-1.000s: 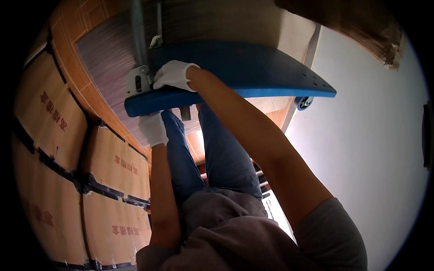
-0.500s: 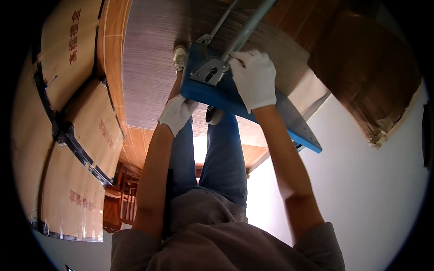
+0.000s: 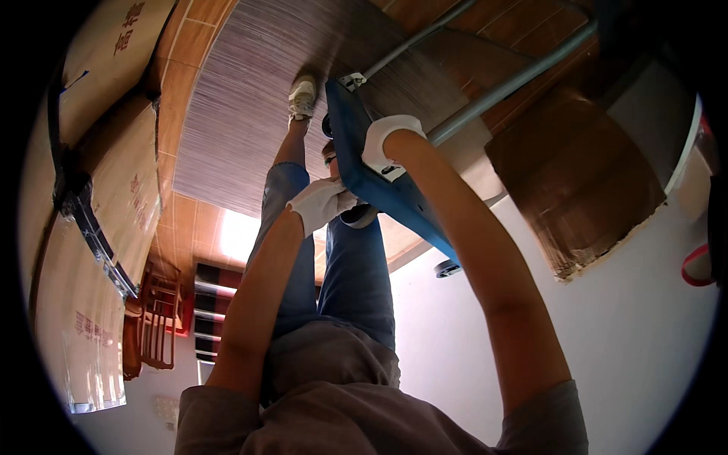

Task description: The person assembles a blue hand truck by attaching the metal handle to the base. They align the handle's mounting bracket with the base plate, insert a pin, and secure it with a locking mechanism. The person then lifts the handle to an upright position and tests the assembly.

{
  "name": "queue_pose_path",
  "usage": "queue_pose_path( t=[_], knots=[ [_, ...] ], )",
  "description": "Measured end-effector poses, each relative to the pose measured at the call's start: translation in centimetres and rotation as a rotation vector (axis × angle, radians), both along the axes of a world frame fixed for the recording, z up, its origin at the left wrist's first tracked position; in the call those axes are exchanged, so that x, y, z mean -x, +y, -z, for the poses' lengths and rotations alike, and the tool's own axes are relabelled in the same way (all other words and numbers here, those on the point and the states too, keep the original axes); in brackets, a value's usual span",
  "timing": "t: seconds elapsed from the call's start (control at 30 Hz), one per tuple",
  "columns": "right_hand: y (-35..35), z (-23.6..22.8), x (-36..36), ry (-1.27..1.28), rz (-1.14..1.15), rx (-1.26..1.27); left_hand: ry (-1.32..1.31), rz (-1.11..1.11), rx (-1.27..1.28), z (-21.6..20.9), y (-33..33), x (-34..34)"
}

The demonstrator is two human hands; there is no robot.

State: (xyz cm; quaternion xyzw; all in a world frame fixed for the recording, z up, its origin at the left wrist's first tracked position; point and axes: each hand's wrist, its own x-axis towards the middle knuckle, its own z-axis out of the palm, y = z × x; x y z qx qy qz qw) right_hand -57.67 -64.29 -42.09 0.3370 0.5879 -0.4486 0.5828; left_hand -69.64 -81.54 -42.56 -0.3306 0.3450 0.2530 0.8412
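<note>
A blue platform trolley (image 3: 394, 199) is tilted up in front of my legs, with its grey tubular handle (image 3: 516, 83) slanting away to the upper right. My left hand (image 3: 322, 205), in a white glove, grips the lower left edge of the platform beside a caster wheel (image 3: 358, 216). Also white-gloved, my right hand (image 3: 393, 138) is closed around the foot of the handle at its metal bracket (image 3: 391, 171); its fingertips are mostly hidden. Another bracket (image 3: 353, 80) joins the handle's far leg to the platform. A second wheel (image 3: 447, 268) shows beneath the right end.
Large taped cardboard boxes (image 3: 98, 250) are stacked on the left. Flattened brown cardboard (image 3: 580, 182) lies at the right by a white wall (image 3: 607, 334). A grey wood-patterned sheet (image 3: 243, 114) covers part of the tiled floor. Wooden chairs (image 3: 159, 326) stand at lower left.
The trolley has turned, and its handle leans further to the right. My right hand has rolled over the bracket, while my left keeps hold of the platform's edge. The whole view has shifted.
</note>
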Motion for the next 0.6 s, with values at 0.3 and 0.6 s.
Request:
queue_pose_path(
  t=[0.3,0.6],
  knots=[
    [-2.3,4.5,-0.8,-0.178,-0.105,0.041,0.323,0.203,-0.192,0.9,-1.4,-1.5],
    [-0.4,0.3,1.8,-0.191,0.039,-0.067,0.5,0.479,-0.235,-0.3,-0.8,-1.4]
  ],
)
